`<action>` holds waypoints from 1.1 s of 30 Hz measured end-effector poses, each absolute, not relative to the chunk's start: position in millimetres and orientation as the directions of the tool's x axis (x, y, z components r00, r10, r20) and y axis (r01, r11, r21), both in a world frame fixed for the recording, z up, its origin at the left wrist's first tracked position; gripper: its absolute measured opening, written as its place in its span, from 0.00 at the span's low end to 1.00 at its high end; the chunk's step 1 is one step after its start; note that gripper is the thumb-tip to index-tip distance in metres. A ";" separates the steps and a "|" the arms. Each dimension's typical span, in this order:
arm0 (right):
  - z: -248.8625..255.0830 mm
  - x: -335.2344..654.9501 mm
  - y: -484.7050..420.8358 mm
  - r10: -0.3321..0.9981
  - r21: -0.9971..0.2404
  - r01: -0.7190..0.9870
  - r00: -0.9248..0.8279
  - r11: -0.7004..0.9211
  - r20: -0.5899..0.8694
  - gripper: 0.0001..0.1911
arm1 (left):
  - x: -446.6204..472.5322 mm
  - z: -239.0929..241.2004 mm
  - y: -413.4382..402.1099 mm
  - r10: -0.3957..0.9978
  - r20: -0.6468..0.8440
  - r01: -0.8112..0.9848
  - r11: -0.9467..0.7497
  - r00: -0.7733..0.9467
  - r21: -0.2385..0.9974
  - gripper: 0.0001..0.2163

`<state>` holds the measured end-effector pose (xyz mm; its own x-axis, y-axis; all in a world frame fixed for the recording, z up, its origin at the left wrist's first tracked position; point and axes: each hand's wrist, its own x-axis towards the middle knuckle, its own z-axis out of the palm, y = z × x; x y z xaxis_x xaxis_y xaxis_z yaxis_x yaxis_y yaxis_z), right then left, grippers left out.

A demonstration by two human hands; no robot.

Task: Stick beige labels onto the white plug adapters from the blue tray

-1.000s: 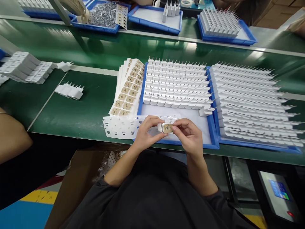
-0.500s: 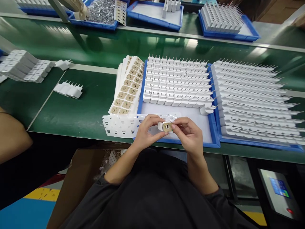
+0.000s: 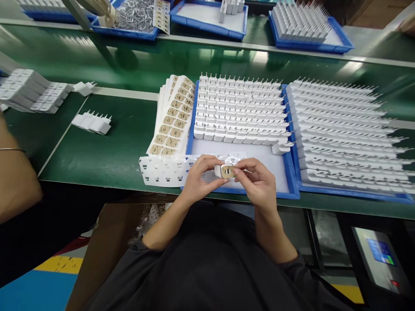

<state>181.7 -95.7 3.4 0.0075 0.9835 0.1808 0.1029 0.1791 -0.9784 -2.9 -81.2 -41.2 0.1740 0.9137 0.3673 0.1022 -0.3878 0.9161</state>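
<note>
A white plug charger (image 3: pixel 218 171) is held up over the front of the near blue tray, its end face toward me. My left hand (image 3: pixel 202 175) grips its sides between thumb and fingers. On that end face lies a beige sticker (image 3: pixel 228 171) with slot-shaped openings. My right hand (image 3: pixel 256 179) pinches the sticker's right edge between thumb and forefinger. Below and to the left, a white perforated backing sheet (image 3: pixel 164 171) lies partly under my left hand. Beyond it rests a stack of beige sticker sheets (image 3: pixel 175 116).
Rows of white chargers fill much of the near blue tray (image 3: pixel 293 185) and a second blue tray (image 3: pixel 350 194) on the right. Loose chargers (image 3: pixel 91 122) lie leftward. A co-worker's arm (image 3: pixel 16 172) is at the left edge. More trays (image 3: pixel 210 28) stand on the shelf behind.
My hands and the charger hold almost the same position. The co-worker's arm at the left has shifted up and forward over the bench. The view has tilted slightly.
</note>
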 end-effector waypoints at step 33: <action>2.7 172.4 -96.6 0.987 -0.981 0.172 0.119 0.089 0.111 0.06 | -1.3 -38.8 -81.6 0.891 0.421 0.175 -0.448 0.170 0.877 0.17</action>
